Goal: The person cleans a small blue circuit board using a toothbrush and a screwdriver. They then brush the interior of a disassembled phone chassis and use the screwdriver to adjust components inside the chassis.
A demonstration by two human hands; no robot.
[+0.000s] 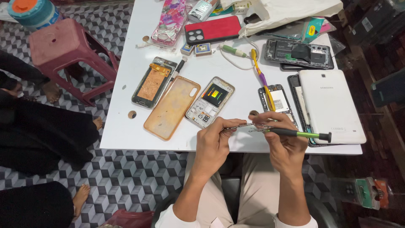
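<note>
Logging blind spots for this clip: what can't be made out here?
- Head view: the thin part pinched between the left hand and right hand is too small and finger-covered to identify.
- Screwdriver tip: hidden by right fingers.
- Items under the white bag: covered, cut by top edge.

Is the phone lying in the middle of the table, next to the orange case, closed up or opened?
Opened. The phone lies with its back cover off, so its circuit board and inner parts show, beside the orange case.

You hold a thin, flat metal phone part [244,126] level and edge-on above the near edge, with a green-and-black screwdriver [295,134] lying nearly horizontal, its tip at the part.
</note>
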